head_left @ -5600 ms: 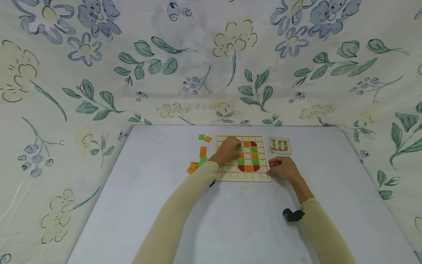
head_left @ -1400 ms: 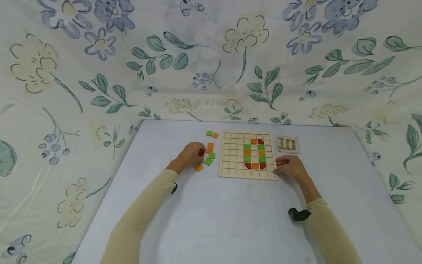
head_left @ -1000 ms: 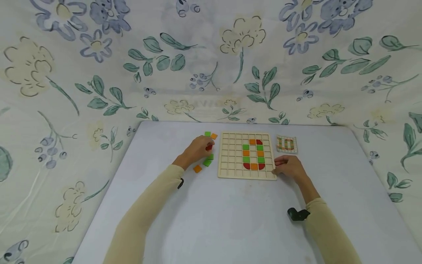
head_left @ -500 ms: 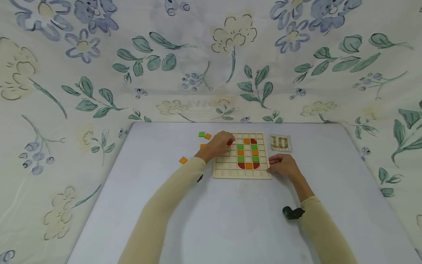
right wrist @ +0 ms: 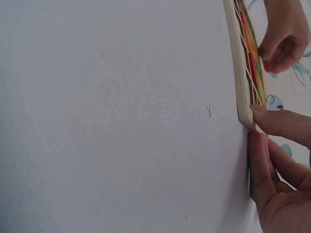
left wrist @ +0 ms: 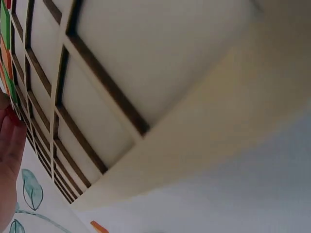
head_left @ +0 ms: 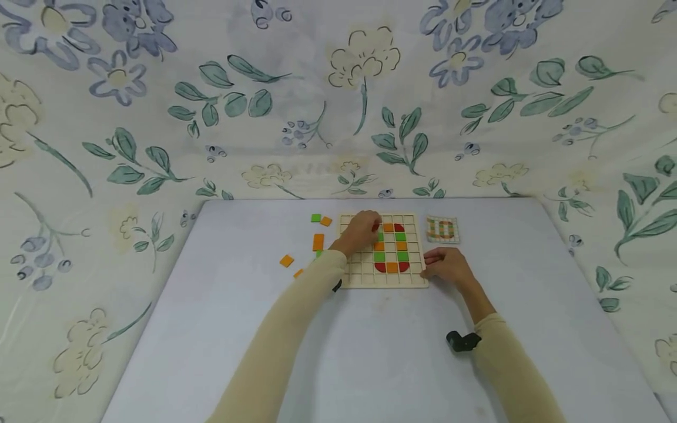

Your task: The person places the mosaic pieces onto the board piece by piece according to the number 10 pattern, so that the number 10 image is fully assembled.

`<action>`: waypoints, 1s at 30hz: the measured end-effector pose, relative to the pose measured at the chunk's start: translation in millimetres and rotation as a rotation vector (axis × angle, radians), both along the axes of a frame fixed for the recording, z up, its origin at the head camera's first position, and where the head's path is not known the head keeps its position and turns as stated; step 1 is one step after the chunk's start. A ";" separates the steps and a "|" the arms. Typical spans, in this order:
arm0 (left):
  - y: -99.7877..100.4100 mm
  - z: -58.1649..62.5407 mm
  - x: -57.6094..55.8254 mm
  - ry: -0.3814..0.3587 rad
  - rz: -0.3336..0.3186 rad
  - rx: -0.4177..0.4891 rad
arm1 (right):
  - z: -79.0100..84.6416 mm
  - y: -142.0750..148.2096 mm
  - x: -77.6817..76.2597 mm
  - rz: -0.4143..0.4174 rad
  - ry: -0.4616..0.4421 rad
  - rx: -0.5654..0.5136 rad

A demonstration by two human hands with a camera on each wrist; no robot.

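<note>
Left hand (head_left: pixel 359 231) pinches a red piece (left wrist: pixel 13 116) at the far part of the board (head_left: pixel 365 278). Right hand (head_left: pixel 448 265) holds the board's right edge. Loose squares (head_left: pixel 318 242) lie to the left, and a picture card (head_left: pixel 443 230) lies to the right, on a white table (head_left: pixel 381 358).

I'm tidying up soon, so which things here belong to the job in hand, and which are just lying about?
Job, likely: grid board; red piece in the left grip; loose orange tiles; loose green tiles; patterned card.
Just around it: floral backdrop; white table; black wrist device.
</note>
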State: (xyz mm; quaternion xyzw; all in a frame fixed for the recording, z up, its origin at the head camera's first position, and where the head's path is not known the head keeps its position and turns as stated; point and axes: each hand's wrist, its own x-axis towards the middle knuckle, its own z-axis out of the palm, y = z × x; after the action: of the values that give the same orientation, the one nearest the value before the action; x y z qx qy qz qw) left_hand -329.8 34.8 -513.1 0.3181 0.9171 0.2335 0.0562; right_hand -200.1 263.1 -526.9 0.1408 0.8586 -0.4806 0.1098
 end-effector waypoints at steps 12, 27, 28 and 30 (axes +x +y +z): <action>-4.9 -10.2 3.4 0.013 0.071 0.097 | -4.3 -8.3 -0.3 0.002 0.005 0.008; -2.7 3.3 7.5 -0.006 0.006 0.047 | 1.7 -1.9 1.4 0.015 0.029 0.003; -3.0 3.7 7.5 -0.026 0.004 0.054 | 1.5 -1.4 1.4 0.016 0.030 0.002; -3.6 4.8 7.4 -0.072 -0.002 0.061 | 0.9 -0.4 1.2 0.016 0.032 -0.002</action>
State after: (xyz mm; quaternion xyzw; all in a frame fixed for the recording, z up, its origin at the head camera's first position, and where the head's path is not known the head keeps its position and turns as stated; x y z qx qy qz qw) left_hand -322.4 31.1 -508.3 0.3122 0.9067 0.2723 0.0796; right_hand -198.9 262.6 -526.0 0.1259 0.8609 -0.4827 0.0999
